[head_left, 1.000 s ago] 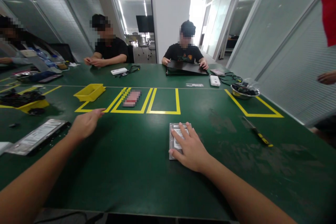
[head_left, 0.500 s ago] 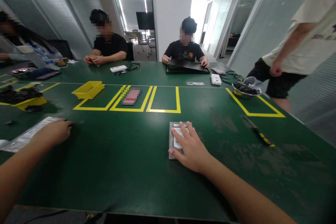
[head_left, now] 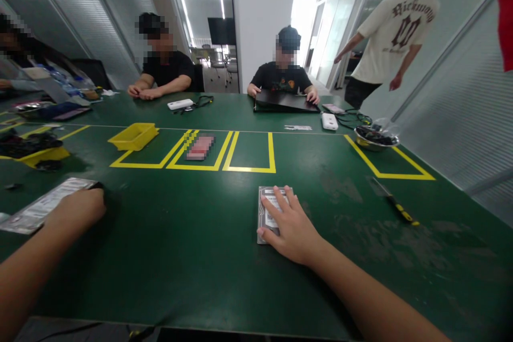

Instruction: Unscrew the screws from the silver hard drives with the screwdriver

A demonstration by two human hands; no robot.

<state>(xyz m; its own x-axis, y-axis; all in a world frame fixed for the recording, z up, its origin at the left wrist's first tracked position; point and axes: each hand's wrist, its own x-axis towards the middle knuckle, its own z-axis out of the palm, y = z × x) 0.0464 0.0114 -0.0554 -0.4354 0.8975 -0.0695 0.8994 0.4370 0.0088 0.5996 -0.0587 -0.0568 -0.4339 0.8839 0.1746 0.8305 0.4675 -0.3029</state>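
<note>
My right hand (head_left: 290, 227) rests flat with its fingers spread on a hard drive (head_left: 262, 219), which lies on the green table. The drive's silver edge and white label show between and beside the fingers. At the left, my left hand (head_left: 80, 208) is curled over the near right end of a long, flat silver metal unit (head_left: 44, 206) with a pale label. Its fingertips face away from me, partly hidden. A screwdriver (head_left: 396, 204) with a black and yellow handle lies to the right of my right hand.
Yellow tape (head_left: 250, 169) marks areas across the table. Further off are a yellow bin (head_left: 134, 136), a blurred pink item (head_left: 200, 148), a metal bowl (head_left: 377, 139) and a dark-filled yellow bin (head_left: 44, 157). Seated people (head_left: 282, 80) work opposite; another person (head_left: 395, 37) stands at right.
My left hand has drawn slightly back, its fingers more curled at the silver unit's end. My right hand stays on the hard drive. The standing person has walked away toward the back.
</note>
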